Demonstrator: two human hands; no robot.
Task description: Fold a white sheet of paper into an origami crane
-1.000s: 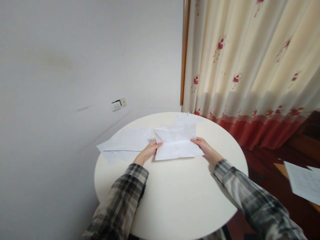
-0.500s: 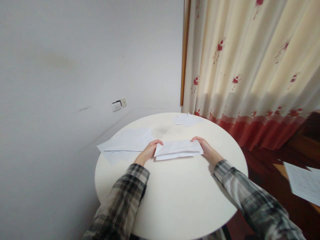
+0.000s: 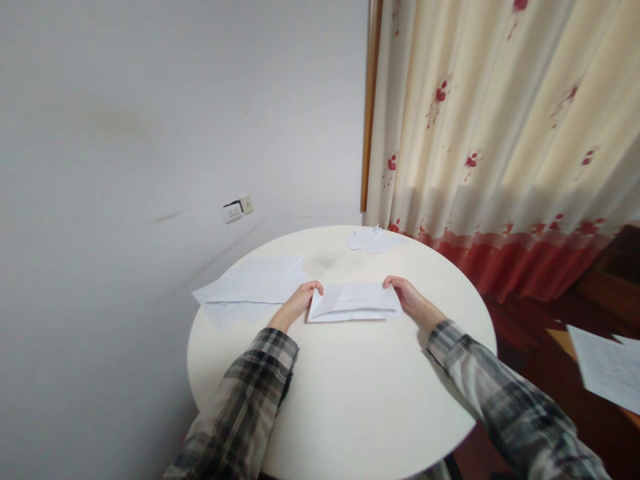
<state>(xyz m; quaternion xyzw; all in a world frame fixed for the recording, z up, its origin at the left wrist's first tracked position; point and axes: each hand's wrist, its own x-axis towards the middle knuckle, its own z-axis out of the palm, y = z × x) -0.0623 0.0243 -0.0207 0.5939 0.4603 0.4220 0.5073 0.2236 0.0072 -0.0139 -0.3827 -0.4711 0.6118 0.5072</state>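
Note:
A folded white sheet of paper [image 3: 355,301] is stretched between both hands, low over the middle of the round table. My left hand [image 3: 301,301] pinches its left end, thumb on top. At the other end, my right hand [image 3: 406,296] grips the upper right corner, its fingers closed and partly hidden behind the paper. Layers of the fold show along the near edge, where a flap stands slightly apart. Left of my left hand lies a stack of larger white sheets [image 3: 250,281], reaching past the table's rim.
The round white table [image 3: 370,400] stands against a pale wall with a socket [image 3: 233,213]. Torn-looking paper pieces [image 3: 371,240] lie at its far edge. A floral curtain [image 3: 480,133] hangs behind on the right. Papers [image 3: 607,367] rest on a lower wooden surface at right.
The folded paper has tilted, its right end lifting a little and its near flap shifting. Both hands keep their hold and have moved only slightly.

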